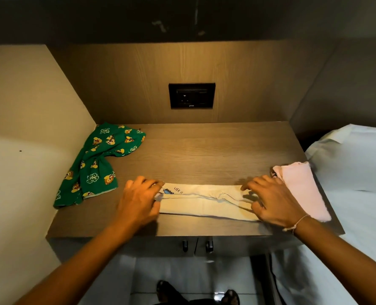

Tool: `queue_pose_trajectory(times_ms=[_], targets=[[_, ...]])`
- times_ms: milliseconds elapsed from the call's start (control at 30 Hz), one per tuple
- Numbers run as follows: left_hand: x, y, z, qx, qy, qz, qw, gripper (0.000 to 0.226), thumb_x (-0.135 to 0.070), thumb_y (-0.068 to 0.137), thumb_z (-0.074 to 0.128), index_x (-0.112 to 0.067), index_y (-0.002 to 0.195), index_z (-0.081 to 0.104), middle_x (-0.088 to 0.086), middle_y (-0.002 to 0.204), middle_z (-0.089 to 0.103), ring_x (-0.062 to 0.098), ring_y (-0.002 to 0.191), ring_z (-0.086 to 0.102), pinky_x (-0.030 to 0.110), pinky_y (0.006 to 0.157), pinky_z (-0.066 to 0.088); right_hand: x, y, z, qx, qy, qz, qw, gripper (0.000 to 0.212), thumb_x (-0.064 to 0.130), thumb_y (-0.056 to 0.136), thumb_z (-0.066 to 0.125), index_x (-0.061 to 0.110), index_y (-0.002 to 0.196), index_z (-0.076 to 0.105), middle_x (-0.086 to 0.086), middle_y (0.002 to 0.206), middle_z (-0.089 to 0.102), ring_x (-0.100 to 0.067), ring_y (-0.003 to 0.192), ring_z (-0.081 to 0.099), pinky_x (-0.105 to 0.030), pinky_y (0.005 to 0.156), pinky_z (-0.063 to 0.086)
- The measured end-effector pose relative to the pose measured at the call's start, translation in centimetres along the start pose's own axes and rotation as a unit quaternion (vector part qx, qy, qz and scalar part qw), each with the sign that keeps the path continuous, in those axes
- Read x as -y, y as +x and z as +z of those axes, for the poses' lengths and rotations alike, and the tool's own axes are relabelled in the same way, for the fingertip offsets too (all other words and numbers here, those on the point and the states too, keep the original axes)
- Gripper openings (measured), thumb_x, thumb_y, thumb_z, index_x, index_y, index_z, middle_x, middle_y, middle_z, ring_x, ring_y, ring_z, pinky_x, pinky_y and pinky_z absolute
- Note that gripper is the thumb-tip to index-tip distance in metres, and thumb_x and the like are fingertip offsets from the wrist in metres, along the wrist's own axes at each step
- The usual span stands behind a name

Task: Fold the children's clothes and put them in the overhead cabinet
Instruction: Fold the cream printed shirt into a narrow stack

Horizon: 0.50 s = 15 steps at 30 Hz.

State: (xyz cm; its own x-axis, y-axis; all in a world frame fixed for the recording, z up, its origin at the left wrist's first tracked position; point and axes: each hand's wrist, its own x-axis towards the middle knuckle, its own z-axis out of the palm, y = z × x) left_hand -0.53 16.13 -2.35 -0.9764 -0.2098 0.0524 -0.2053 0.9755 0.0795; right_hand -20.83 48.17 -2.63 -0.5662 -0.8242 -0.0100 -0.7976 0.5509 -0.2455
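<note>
Pressing left hand (137, 200) and right hand (270, 201), fingers spread flat, on opposite ends of folded cream garment (204, 204) atop wooden counter (204, 150), green printed clothing (99, 159) lying left, pink cloth (301, 190) right.

Matt grey-brown wood-grain countertop (204, 150), soft cream cotton-like garment (204, 204) with a print, green printed knit cloth (99, 159), fuzzy pink cloth (301, 190), glossy black plastic socket plate (191, 95), smooth white bedsheet (354, 164).

A cream printed garment (207, 202) lay folded into a long strip; green cartoon-print pyjamas (97, 164) lay crumpled left; a pink garment (301, 188) lay folded right.
</note>
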Motion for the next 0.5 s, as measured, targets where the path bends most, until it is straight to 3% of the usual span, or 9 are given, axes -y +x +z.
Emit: queue_pose_trajectory(times_ms=[67, 133, 200, 333, 500], targets=[[-3.2, -1.5, 0.3, 0.004, -0.061, -0.046, 0.997, 0.065, -0.04, 0.085, 0.046, -0.013, 0.144, 0.042, 0.01, 0.14, 0.054, 0.027, 0.122, 0.053, 0.046, 0.094, 0.044, 0.0, -0.5, 0.1, -0.03, 0.011, -0.009, 0.999, 0.041, 0.035, 0.08, 0.05, 0.024, 0.118, 0.061, 0.0, 0.119, 0.065, -0.017, 0.105, 0.055, -0.034, 0.087, 0.045], [-5.8, -1.8, 1.4, 0.094, -0.116, -0.11, 0.983, 0.074, -0.046, 0.089, 0.033, -0.014, 0.153, 0.016, 0.01, 0.158, 0.027, 0.027, 0.142, 0.03, 0.048, 0.111, 0.032, 0.1, -0.9, 0.6, 0.013, -0.013, -0.028, 0.999, 0.046, 0.033, 0.082, 0.047, 0.023, 0.126, 0.059, -0.002, 0.131, 0.06, -0.018, 0.115, 0.052, -0.037, 0.093, 0.046], [-7.0, -1.0, 2.8, 0.171, -0.124, -0.145, 0.967, 0.073, -0.048, 0.094, 0.027, -0.015, 0.154, 0.002, 0.011, 0.163, 0.007, 0.029, 0.149, 0.01, 0.05, 0.117, 0.02, 0.1, -1.6, 1.2, 0.054, -0.032, -0.028, 0.998, 0.052, 0.035, 0.084, 0.042, 0.025, 0.133, 0.056, -0.001, 0.14, 0.053, -0.019, 0.124, 0.047, -0.039, 0.099, 0.043], [-5.4, 3.2, 3.8, 0.2, -0.105, -0.118, 0.967, 0.066, -0.044, 0.098, 0.024, -0.013, 0.154, 0.007, 0.012, 0.163, -0.002, 0.031, 0.149, -0.001, 0.05, 0.119, 0.008, 0.5, -2.9, 1.8, 0.055, -0.03, 0.009, 0.998, 0.053, 0.038, 0.086, 0.039, 0.027, 0.135, 0.054, -0.001, 0.138, 0.052, -0.016, 0.118, 0.048, -0.035, 0.094, 0.043], [-2.2, 10.9, 3.1, 0.214, -0.088, -0.029, 0.972, 0.056, -0.043, 0.1, 0.018, -0.026, 0.153, 0.013, -0.001, 0.163, -0.001, 0.027, 0.149, -0.008, 0.047, 0.118, -0.002, 5.1, -3.5, 2.0, 0.077, 0.017, 0.065, 0.995, 0.053, 0.044, 0.085, 0.035, 0.032, 0.132, 0.056, 0.008, 0.123, 0.052, -0.01, 0.11, 0.045, -0.033, 0.09, 0.034]])
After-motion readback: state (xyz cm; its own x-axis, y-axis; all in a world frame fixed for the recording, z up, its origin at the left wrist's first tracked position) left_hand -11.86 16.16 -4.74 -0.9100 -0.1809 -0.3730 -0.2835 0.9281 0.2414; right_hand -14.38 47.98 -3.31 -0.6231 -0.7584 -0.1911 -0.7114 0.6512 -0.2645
